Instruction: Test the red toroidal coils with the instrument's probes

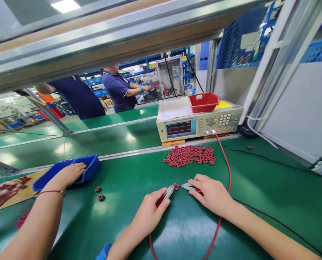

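Observation:
My left hand is closed around the red handle of a metal-jawed test clip. In my right hand I grip a second test clip, its jaws pointing left. Between the two clip tips is a small red-wound ring coil, with thin wire ends at its edges; whether both jaws bite on the wires is too small to tell. A red cable runs from the bench tester and loops below my hands. Behind the coil lies a pile of similar red coils.
A co-worker's hand reaches into a blue bin at left; another hand holds red coils. Two loose coils lie nearby. A red tray sits on the tester. A black cable crosses the green bench at right.

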`<act>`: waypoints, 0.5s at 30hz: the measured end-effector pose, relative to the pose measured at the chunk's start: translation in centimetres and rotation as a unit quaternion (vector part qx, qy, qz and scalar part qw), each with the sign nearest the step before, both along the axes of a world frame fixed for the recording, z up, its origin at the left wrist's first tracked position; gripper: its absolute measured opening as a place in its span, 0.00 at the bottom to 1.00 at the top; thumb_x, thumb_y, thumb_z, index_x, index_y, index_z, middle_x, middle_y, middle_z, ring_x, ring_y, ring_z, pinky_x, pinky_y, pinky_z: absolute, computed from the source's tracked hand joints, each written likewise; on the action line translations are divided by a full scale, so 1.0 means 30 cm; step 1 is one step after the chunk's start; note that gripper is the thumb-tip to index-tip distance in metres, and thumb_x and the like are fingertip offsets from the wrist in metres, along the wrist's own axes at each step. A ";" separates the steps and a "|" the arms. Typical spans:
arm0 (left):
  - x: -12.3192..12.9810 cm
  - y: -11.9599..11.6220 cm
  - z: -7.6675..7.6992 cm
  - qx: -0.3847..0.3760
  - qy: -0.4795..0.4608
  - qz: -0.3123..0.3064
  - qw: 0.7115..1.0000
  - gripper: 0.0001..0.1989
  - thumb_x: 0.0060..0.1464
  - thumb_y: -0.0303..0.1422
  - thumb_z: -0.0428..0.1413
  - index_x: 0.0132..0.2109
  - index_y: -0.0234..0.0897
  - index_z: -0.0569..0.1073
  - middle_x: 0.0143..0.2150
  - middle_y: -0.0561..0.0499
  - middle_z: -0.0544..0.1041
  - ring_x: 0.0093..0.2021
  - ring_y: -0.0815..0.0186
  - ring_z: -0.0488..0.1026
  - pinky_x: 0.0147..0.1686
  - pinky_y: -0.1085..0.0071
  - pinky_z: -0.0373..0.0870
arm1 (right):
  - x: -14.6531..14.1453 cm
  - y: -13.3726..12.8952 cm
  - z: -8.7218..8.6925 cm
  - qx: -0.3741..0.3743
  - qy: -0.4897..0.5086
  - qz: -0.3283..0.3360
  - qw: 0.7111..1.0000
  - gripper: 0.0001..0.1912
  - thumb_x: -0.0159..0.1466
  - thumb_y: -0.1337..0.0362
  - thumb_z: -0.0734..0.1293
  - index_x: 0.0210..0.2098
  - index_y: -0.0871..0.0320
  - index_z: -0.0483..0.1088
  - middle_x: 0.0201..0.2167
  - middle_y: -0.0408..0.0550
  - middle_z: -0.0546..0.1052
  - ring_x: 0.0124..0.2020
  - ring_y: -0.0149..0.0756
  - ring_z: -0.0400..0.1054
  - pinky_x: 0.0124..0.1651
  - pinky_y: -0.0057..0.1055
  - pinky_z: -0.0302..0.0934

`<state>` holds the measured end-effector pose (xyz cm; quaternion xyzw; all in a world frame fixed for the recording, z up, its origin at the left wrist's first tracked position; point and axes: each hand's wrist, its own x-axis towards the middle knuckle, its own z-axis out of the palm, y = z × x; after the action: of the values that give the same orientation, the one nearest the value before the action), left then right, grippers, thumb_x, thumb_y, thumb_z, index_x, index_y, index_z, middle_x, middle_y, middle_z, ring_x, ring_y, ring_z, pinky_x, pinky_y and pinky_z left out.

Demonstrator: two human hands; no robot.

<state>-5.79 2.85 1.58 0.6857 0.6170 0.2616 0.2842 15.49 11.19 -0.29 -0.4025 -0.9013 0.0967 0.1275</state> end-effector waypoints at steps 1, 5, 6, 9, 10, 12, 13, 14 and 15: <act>0.002 0.002 -0.001 -0.001 -0.002 0.004 1.000 0.13 0.58 0.34 0.48 0.46 0.38 0.72 0.40 0.51 0.77 0.36 0.63 0.70 0.37 0.74 0.63 | 0.000 -0.001 0.002 0.001 -0.001 0.000 1.000 0.10 0.64 0.61 0.59 0.41 0.53 0.70 0.35 0.46 0.70 0.37 0.37 0.66 0.33 0.30 0.58; 0.003 0.006 -0.006 -0.009 -0.005 0.005 1.000 0.14 0.58 0.36 0.47 0.48 0.37 0.72 0.40 0.51 0.77 0.36 0.63 0.70 0.37 0.73 0.64 | -0.002 -0.001 0.008 -0.001 -0.005 0.000 1.000 0.10 0.64 0.61 0.59 0.41 0.53 0.70 0.34 0.46 0.70 0.38 0.37 0.66 0.32 0.29 0.58; 0.002 0.007 -0.007 -0.010 -0.005 0.003 1.000 0.14 0.58 0.36 0.47 0.47 0.37 0.72 0.39 0.51 0.77 0.35 0.63 0.70 0.36 0.74 0.64 | -0.002 0.000 0.008 -0.002 -0.004 -0.001 1.000 0.10 0.64 0.61 0.59 0.41 0.53 0.70 0.34 0.46 0.70 0.38 0.37 0.66 0.33 0.29 0.57; -0.003 0.011 -0.014 -0.013 -0.011 0.003 1.000 0.14 0.58 0.37 0.48 0.44 0.36 0.73 0.36 0.51 0.76 0.33 0.64 0.69 0.34 0.74 0.64 | 0.001 0.001 0.008 -0.007 0.009 -0.007 1.000 0.11 0.64 0.62 0.59 0.42 0.54 0.70 0.34 0.47 0.71 0.38 0.38 0.66 0.33 0.29 0.58; -0.005 0.013 -0.016 -0.015 -0.013 0.006 1.000 0.14 0.58 0.37 0.48 0.44 0.35 0.73 0.35 0.52 0.75 0.32 0.65 0.68 0.33 0.74 0.63 | 0.003 0.001 0.009 -0.013 0.018 -0.011 1.000 0.12 0.64 0.61 0.59 0.42 0.54 0.70 0.34 0.47 0.72 0.38 0.38 0.66 0.34 0.29 0.57; -0.008 0.016 -0.020 -0.021 -0.019 0.011 1.000 0.14 0.58 0.38 0.48 0.43 0.35 0.73 0.32 0.53 0.74 0.30 0.66 0.66 0.30 0.75 0.62 | 0.010 0.006 0.012 -0.032 0.041 -0.024 0.998 0.12 0.64 0.61 0.58 0.43 0.54 0.71 0.34 0.47 0.72 0.37 0.37 0.67 0.34 0.29 0.57; -0.009 0.016 -0.022 -0.024 -0.022 0.013 0.999 0.14 0.58 0.38 0.48 0.42 0.35 0.73 0.30 0.53 0.73 0.28 0.67 0.64 0.29 0.75 0.61 | 0.014 0.010 0.013 -0.046 0.057 -0.034 0.997 0.13 0.64 0.61 0.58 0.43 0.53 0.71 0.34 0.47 0.73 0.36 0.37 0.67 0.34 0.30 0.57; -0.010 0.017 -0.025 -0.027 -0.026 0.014 0.999 0.14 0.58 0.38 0.48 0.42 0.34 0.73 0.29 0.53 0.72 0.28 0.68 0.63 0.28 0.76 0.60 | 0.018 0.015 0.014 -0.064 0.077 -0.041 0.994 0.13 0.64 0.60 0.58 0.42 0.53 0.71 0.34 0.46 0.73 0.35 0.37 0.67 0.34 0.30 0.57; -0.011 0.017 -0.027 -0.030 -0.031 0.015 0.999 0.15 0.57 0.39 0.48 0.42 0.34 0.73 0.29 0.53 0.71 0.27 0.68 0.62 0.27 0.76 0.60 | 0.021 0.021 0.014 -0.091 0.102 -0.045 0.990 0.13 0.64 0.60 0.58 0.42 0.53 0.72 0.34 0.46 0.74 0.34 0.36 0.67 0.34 0.30 0.57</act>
<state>-6.11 3.36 0.76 0.6591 0.6257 0.2683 0.3195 16.12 11.83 0.14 -0.4407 -0.8519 0.2133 0.1860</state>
